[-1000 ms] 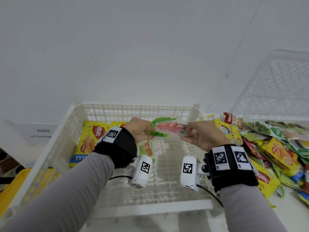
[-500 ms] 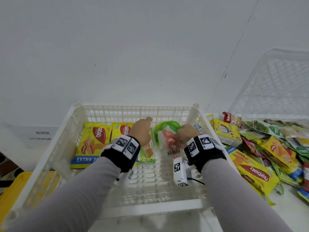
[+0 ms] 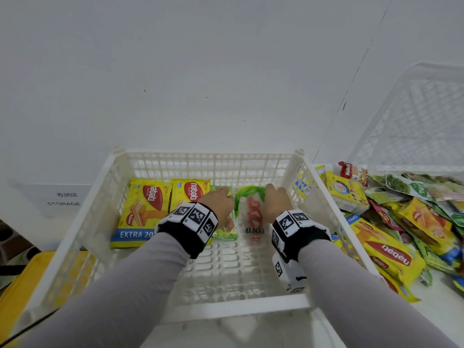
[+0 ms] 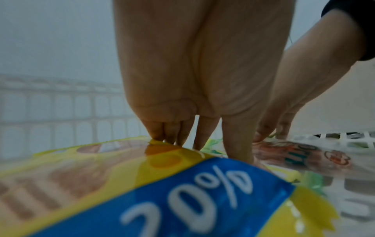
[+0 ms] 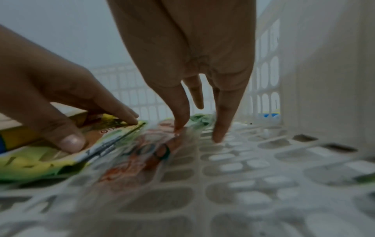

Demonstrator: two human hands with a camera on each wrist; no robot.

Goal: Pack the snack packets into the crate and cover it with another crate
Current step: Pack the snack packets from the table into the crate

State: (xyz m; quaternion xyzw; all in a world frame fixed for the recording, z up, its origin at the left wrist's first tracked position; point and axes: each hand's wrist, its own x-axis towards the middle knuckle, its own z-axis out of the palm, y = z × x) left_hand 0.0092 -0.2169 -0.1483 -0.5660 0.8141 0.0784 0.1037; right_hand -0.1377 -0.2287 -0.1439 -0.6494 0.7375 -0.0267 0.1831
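A white crate [image 3: 236, 307] stands in front of me with two yellow nabati packets [image 3: 143, 209] lying at its far left. A clear packet with red and green print [image 3: 252, 214] lies flat on the crate floor between my hands. My left hand [image 3: 221, 204] rests with straight fingers on a green packet [image 3: 224, 234] beside it. My right hand [image 3: 276, 202] touches the clear packet [image 5: 142, 154] with its thumb tip, other fingers straight down on the floor. In the left wrist view, the left hand [image 4: 182, 141] touches a yellow packet [image 4: 142, 192].
A heap of loose snack packets [image 3: 401, 222] lies on the table right of the crate. A second white crate [image 3: 414, 121] stands behind the heap against the wall. A storage label [image 3: 64, 199] lies at the left, a yellow object [image 3: 15, 292] below it.
Both hands brought the clear packet down from above the crate, turned it lengthwise and laid it on the floor beside the green packet. They no longer pinch it.
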